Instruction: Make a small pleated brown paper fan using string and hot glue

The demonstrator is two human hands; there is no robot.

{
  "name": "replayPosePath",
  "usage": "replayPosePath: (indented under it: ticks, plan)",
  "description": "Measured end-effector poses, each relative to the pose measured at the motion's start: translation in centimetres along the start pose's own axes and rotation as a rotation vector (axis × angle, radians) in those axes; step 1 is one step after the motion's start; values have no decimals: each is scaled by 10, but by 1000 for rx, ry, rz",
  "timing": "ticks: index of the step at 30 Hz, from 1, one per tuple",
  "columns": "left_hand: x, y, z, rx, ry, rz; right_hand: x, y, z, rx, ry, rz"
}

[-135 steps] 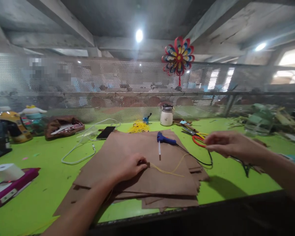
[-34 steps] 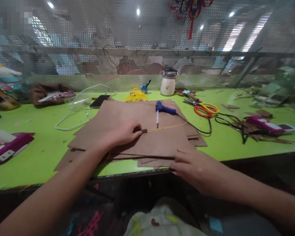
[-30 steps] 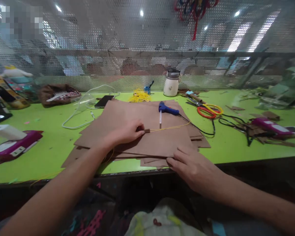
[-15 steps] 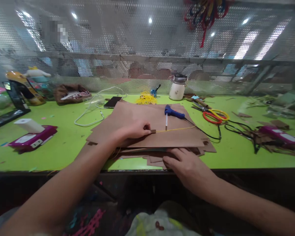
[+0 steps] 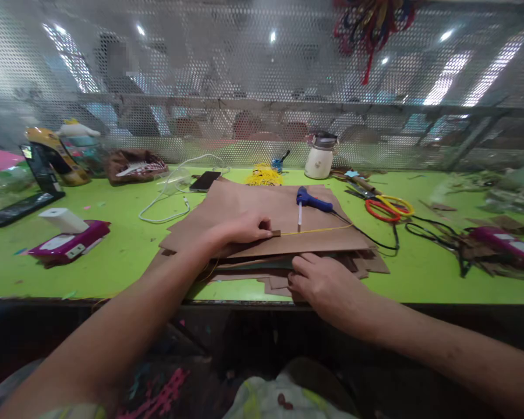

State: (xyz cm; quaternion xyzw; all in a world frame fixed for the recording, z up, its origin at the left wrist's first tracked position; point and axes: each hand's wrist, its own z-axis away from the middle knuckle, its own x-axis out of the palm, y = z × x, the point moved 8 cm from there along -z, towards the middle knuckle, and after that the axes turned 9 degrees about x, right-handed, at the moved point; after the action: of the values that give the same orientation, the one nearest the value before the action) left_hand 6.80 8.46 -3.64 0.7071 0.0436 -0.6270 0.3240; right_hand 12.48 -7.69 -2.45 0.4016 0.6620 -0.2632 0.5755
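Note:
My left hand (image 5: 248, 227) rests on a stack of brown paper sheets (image 5: 244, 201), thumb and forefinger closed on a small brown strip (image 5: 276, 233). From that strip a thin yellow string (image 5: 318, 230) runs right across the top sheet. A blue glue gun (image 5: 314, 201) lies on the same sheet, its pale nozzle towards me, touching or close to the string. At the front edge of the stack is my right hand (image 5: 327, 288), fingers curled against the layered sheets. Whatever its fingertips hold is hidden.
Red and yellow-handled scissors (image 5: 386, 208) lie right of the stack. Behind it are yellow shreds (image 5: 263, 174), a white jar (image 5: 318, 160) and a phone (image 5: 205, 181). Purple power strips (image 5: 72, 244) sit on both sides. The green table (image 5: 126, 273) ends just in front of the stack.
My right hand's fingers have curled in more and drawn up slightly at the stack's front edge. My left hand keeps its pinch on the strip. The whole view has shifted slightly.

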Motion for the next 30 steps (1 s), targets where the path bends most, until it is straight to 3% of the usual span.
replayPosePath:
  ticks: [8, 12, 16, 22, 30]
  plan:
    - [1, 1, 1, 6, 28, 11, 3, -6, 0, -49, 39, -20]
    - [2, -1, 2, 15, 45, 9, 8, 3, -2, 102, 68, -101]
    - [3, -2, 2, 22, 71, 5, 2, 9, -3, 209, 190, -107]
    - [4, -2, 2, 16, 76, 28, -8, -1, -2, -15, 315, -60]
    - [2, -3, 0, 7, 42, 58, -11, -5, -1, -118, 345, -44]
